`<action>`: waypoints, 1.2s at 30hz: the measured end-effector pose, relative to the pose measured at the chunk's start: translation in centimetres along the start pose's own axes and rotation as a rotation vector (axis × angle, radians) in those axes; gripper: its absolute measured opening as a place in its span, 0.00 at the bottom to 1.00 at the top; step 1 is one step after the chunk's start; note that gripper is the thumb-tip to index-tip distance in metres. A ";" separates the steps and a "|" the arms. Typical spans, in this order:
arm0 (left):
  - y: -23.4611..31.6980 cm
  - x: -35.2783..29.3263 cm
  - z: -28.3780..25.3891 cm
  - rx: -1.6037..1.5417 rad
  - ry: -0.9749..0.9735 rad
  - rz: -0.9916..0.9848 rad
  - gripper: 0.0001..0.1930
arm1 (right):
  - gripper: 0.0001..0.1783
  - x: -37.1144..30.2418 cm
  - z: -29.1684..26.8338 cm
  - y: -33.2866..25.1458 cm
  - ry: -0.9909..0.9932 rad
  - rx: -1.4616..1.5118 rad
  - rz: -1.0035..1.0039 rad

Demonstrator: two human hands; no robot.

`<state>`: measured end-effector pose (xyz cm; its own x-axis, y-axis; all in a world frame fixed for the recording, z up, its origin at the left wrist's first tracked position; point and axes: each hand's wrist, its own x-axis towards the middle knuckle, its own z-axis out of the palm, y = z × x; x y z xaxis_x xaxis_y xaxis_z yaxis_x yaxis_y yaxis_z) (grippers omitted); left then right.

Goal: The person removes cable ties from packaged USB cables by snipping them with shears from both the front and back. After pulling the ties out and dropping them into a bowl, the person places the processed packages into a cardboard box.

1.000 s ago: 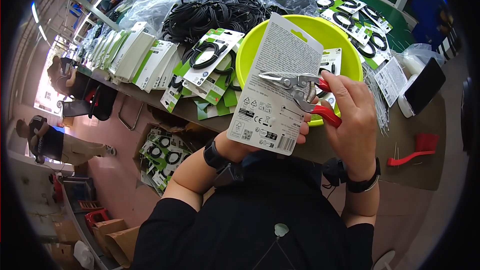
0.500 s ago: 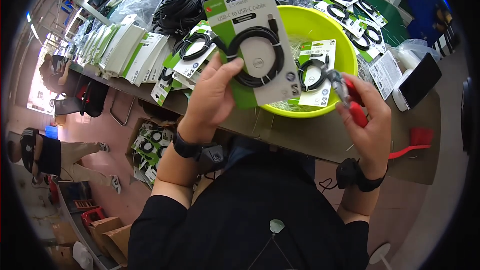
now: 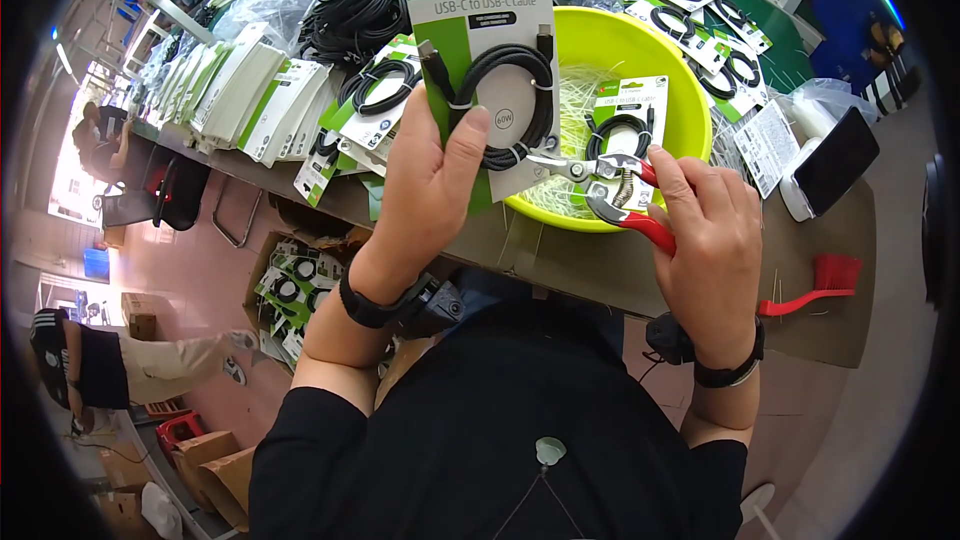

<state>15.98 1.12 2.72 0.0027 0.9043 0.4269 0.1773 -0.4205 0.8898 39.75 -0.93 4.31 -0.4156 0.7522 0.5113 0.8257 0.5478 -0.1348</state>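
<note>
Upright in my left hand point(image 3: 428, 170) is a green-and-white cable card point(image 3: 490, 20), its edge pinched under the thumb. A coiled black cable point(image 3: 545, 105) is fastened to its front with white ties. My right hand point(image 3: 712, 230) is closed round the red handles of spring-loaded pruning shears point(image 3: 612, 168). Their metal jaws reach the lower tie at the bottom of the coil; whether the blades close on the tie I cannot tell. Behind them, a lime-yellow tub point(image 3: 696, 80) holds another carded cable point(image 3: 628, 100) and pale thin plastic trimmings point(image 3: 575, 105).
Stacked cards point(image 3: 240, 90) and a heap of black cables point(image 3: 352, 25) lie on the table's left. More carded cables point(image 3: 690, 25) sit beyond the tub. At right are a dark-screened device point(image 3: 835, 165) and a red brush point(image 3: 835, 275). A carton point(image 3: 265, 265) stands below; a person point(image 3: 95, 360) is at left.
The shears have moved left from above the tub to the bottom of the coil. The card has shifted slightly left and straightened. A person at the left has moved.
</note>
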 end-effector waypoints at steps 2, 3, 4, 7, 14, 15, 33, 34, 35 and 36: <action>0.0 -0.2 0.1 0.178 0.012 0.103 0.16 | 0.25 0.1 0.1 0.2 0.004 -0.042 -0.015; 0.1 -0.2 0.1 0.178 0.014 0.104 0.16 | 0.25 0.1 0.4 0.9 -0.087 0.169 0.034; 0.3 -0.1 0.3 -0.036 0.037 -0.006 0.16 | 0.25 0.2 0.6 1.7 -0.176 0.379 0.085; 0.5 0.2 0.9 -0.466 0.083 -0.222 0.15 | 0.24 0.2 1.5 1.7 -0.154 0.596 0.139; -0.3 0.1 0.4 -0.178 0.100 -0.084 0.15 | 0.25 0.7 0.5 0.4 0.051 0.197 0.009; -0.3 0.1 0.3 -0.179 0.102 -0.084 0.15 | 0.25 0.6 0.5 0.5 0.047 0.151 0.000; -0.4 -0.7 2.2 -0.128 -0.024 -0.179 0.17 | 0.14 1.8 2.7 -1.7 0.155 0.613 0.128; -0.5 -0.7 2.6 -0.116 -0.008 -0.173 0.17 | 0.14 1.9 3.2 -2.0 0.156 0.625 0.110; -0.6 -0.8 3.0 -0.124 0.030 -0.107 0.17 | 0.14 1.7 3.8 -2.2 0.167 0.698 0.164; -0.7 -0.8 3.4 -0.135 0.063 -0.042 0.18 | 0.14 1.3 4.4 -2.1 0.177 0.767 0.224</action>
<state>19.24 0.94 1.18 -0.0645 0.9168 0.3942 0.0416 -0.3922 0.9189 35.77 0.49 1.55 -0.1527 0.8398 0.5210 0.3649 0.5378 -0.7600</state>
